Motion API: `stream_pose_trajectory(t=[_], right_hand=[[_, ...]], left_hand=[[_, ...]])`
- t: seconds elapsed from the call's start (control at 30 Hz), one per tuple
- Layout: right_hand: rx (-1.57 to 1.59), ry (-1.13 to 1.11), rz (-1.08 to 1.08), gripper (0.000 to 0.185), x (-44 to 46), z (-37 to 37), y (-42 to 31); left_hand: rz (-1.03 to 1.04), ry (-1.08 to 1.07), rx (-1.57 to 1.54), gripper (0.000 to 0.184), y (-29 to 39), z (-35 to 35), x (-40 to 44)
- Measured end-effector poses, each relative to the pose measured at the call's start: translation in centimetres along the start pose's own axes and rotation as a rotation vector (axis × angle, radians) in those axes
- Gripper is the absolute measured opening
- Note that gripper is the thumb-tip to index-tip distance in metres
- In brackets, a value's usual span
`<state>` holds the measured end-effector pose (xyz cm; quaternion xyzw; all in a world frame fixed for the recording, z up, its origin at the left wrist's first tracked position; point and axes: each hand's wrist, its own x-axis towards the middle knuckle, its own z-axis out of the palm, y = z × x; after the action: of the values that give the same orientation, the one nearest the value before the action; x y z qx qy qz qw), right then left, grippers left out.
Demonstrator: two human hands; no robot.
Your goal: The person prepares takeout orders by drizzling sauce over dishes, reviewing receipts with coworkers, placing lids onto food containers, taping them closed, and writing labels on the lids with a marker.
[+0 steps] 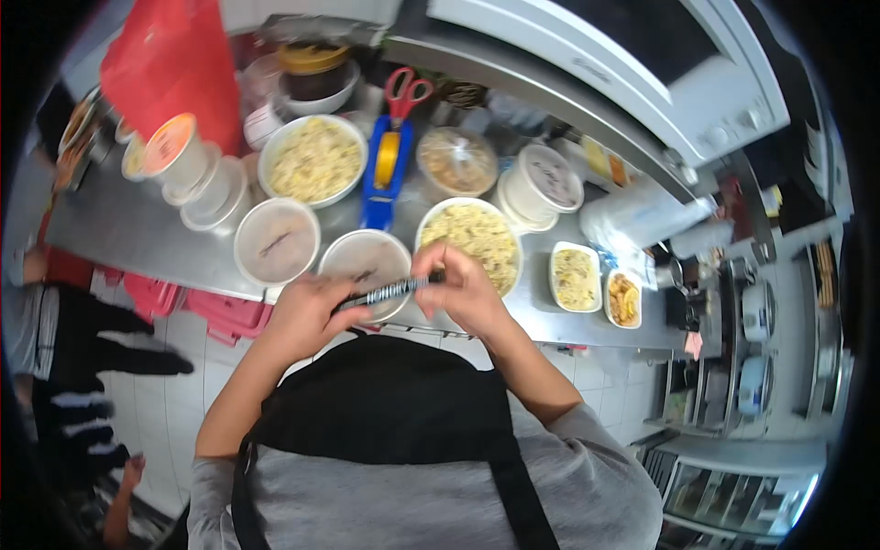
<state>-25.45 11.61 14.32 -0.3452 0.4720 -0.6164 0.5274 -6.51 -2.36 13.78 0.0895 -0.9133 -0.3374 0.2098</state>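
Note:
A black marker pen (385, 293) with pale lettering lies level between my two hands. My left hand (313, 312) is closed around its left end. At the other end, the fingers of my right hand (466, 291) pinch the dark tip; I cannot tell whether the cap is on. Just beyond the marker sits a lidded round tub (367, 255) with dark writing on its lid. Left of it is a similar lidded tub (277, 243), also marked. Behind my right hand stands an uncovered bowl of yellowish rice (472, 227).
On the metal counter (137, 234) are another rice bowl (313, 160), a blue tape dispenser (385, 174), red-handled scissors (405, 92), stacked tubs (543, 183) and a red bag (172, 78). Two square containers (576, 277) of food stand right. Other people (82, 339) are at left.

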Motion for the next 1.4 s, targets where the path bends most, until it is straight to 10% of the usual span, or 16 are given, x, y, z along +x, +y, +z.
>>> stream_pose_trajectory(t=[0.17, 0.47, 0.6, 0.93, 1.2, 1.4], right_hand=[[-0.482, 0.114, -0.483, 0.024, -5.9, -0.1, -1.8], [-1.01, 1.168, -0.207, 0.013, -9.9, -27.7, -1.1], [-1.44, 1.109, -0.41, 0.031, -6.1, -29.1, -2.5], [-1.222, 0.972, -0.656, 0.018, -5.0, -16.5, -6.0], [-1.086, 0.925, -0.637, 0.019, -5.3, -7.9, 0.1], [-0.882, 0.565, -0.563, 0.011, -8.4, 0.5, 9.1]], left_hand=[[0.288, -0.12, -0.149, 0.026, 3.4, 2.5, 3.9], [-0.237, -0.053, 0.553, 0.027, -6.4, 5.5, 5.4], [-0.377, -0.201, 0.44, 0.027, -6.5, 4.8, 4.7], [-0.629, 0.522, 0.372, 0.021, -0.4, -8.5, 0.5], [-0.669, 0.351, 0.509, 0.027, -10.4, -9.5, -1.4], [0.246, 0.568, 0.697, 0.036, -3.1, -8.6, -0.5]])
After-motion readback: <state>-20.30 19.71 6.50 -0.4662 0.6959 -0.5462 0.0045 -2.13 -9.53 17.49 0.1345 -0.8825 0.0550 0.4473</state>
